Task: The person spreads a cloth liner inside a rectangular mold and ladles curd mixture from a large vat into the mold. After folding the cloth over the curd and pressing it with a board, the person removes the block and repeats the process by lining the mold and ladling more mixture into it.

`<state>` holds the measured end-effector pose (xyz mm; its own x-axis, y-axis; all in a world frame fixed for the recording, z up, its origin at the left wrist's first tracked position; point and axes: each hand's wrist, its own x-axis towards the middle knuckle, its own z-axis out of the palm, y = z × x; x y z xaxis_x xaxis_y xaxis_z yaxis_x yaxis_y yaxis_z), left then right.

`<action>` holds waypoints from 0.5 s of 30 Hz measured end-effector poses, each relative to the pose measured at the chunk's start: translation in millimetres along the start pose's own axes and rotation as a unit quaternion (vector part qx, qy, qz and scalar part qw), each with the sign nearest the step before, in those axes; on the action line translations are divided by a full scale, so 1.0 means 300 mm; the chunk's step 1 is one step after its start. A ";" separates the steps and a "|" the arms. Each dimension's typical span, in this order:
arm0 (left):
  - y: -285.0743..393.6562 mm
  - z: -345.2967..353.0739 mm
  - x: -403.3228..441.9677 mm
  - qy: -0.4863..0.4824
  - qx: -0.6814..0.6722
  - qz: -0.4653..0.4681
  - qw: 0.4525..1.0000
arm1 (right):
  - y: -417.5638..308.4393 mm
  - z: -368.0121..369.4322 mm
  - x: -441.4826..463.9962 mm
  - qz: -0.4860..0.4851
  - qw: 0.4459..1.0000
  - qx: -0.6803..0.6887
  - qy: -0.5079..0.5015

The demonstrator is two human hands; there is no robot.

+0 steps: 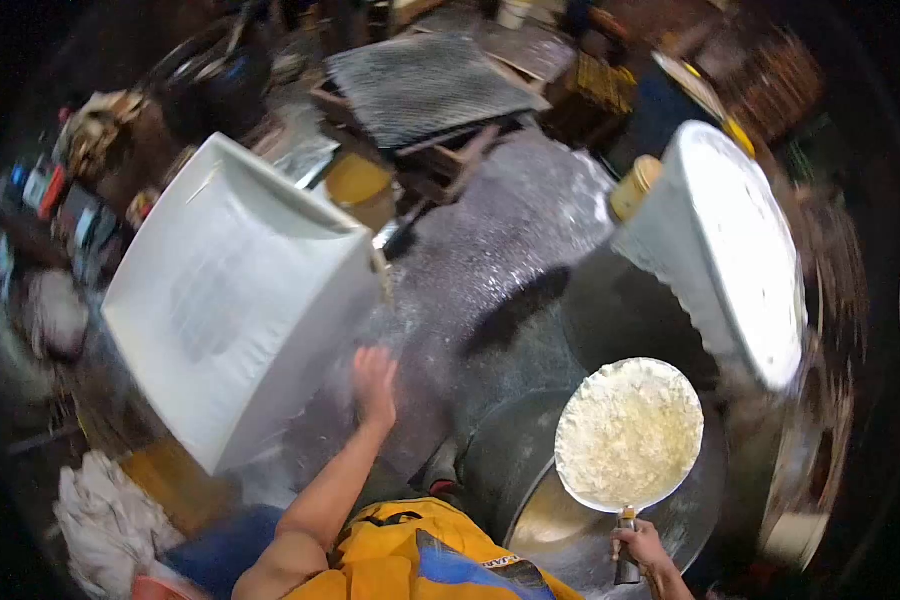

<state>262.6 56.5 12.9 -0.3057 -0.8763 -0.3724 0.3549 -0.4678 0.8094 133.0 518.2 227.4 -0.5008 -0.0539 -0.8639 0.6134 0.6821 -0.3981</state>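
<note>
My right hand (pixel 644 548) is wrapped round the dark handle of a round, shallow pan (pixel 628 507). Pale, crumbly meal (pixel 630 430) heaps the pan up to its rim. Beneath it stands a wide grey metal vessel (pixel 515 440), with some yellowish material (pixel 555 515) visible low inside. My left hand (pixel 375 385) has its fingers stretched out and holds nothing. It is nearest to the right side of a large white rectangular tub (pixel 300 345), whose inside shows a pale surface. Whether the hand touches the tub I cannot tell.
A large round white surface (pixel 745 250) stands tilted at the right, beside a yellowish container (pixel 635 188). A ridged grey sheet (pixel 435 85) lies on a wooden frame at the back. Behind the tub is a bucket (pixel 360 190). White cloth (pixel 110 520) is bunched at lower left.
</note>
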 end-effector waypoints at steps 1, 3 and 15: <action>0.108 0.023 -0.118 0.062 -0.074 0.017 0.995 | -0.063 -0.054 -0.048 -0.016 0.999 -0.022 -0.030; 0.185 -0.025 -0.382 0.110 -0.199 0.026 0.973 | 0.024 -0.092 -0.071 -0.061 0.993 -0.054 -0.083; 0.253 -0.163 -0.120 0.143 -0.246 -0.163 0.945 | -0.914 1.350 -0.073 -0.144 0.849 -0.271 -0.429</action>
<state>343.8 47.0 65.6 -0.2445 -0.6387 -0.7296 0.6726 -0.6537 0.3469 223.1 37.0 230.3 0.1905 -0.6290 -0.7537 0.0539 0.7733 -0.6317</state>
